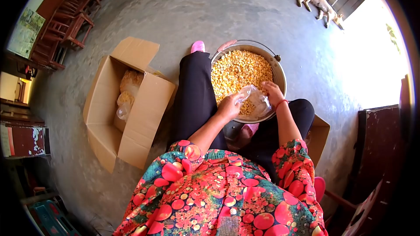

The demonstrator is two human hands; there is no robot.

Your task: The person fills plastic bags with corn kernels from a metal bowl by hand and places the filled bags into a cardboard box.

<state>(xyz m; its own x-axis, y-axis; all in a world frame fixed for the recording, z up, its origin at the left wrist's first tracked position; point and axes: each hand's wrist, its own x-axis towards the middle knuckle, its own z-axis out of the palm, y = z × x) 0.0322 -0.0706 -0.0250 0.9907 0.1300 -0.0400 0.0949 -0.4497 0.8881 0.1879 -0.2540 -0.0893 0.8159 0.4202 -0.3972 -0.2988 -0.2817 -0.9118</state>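
Note:
A metal bucket full of yellow corn kernels stands between my legs. Over its near side, a clear plastic bag with some kernels in its lower part is spread between my hands. My left hand is closed on the bag's left edge. My right hand, with a red band at the wrist, has its fingers curled at the bag's right side, just above the corn; its fingertips are partly hidden.
An open cardboard box with filled plastic bags stands left of my leg. Another cardboard box is partly hidden beside my right knee. Wooden chairs line the left wall. A dog lies near the bright doorway.

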